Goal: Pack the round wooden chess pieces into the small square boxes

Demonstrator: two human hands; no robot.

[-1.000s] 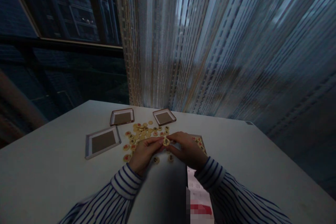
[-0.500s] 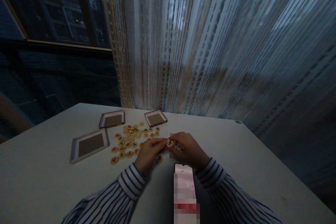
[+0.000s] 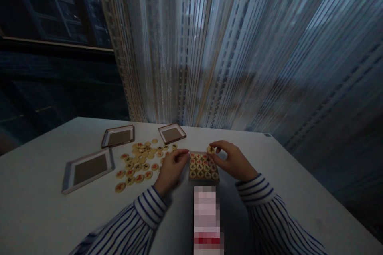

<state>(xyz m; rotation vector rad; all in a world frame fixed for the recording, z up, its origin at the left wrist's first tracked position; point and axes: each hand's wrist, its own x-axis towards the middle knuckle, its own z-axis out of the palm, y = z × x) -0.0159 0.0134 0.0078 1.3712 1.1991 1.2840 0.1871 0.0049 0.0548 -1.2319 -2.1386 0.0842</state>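
Note:
A small box point(image 3: 191, 178) filled with rows of round Chinese chess pieces sits between my hands. My right hand point(image 3: 232, 160) pinches one round piece point(image 3: 211, 149) with a dark character above the box's back right corner. At the box's left edge is my left hand point(image 3: 172, 169), its thumb and forefinger slightly apart, holding nothing that I can see. Many loose round pieces point(image 3: 139, 178), some with red characters, some dark and some blank, lie left of my left hand, which partly covers a few of them.
A grey-lined tray point(image 3: 89, 168) rests at the left. Two smaller trays stand further back, one at the left point(image 3: 119, 136) and one near the middle point(image 3: 172, 133). A phone point(image 3: 206, 215), partly pixelated, lies before the box. Hanging string curtains point(image 3: 209, 48) rise behind the white table point(image 3: 278, 199).
My hands have moved apart, the right one carrying the piece right and back over the box. The filled box, hidden behind my hands before, now shows. The view has shifted slightly right.

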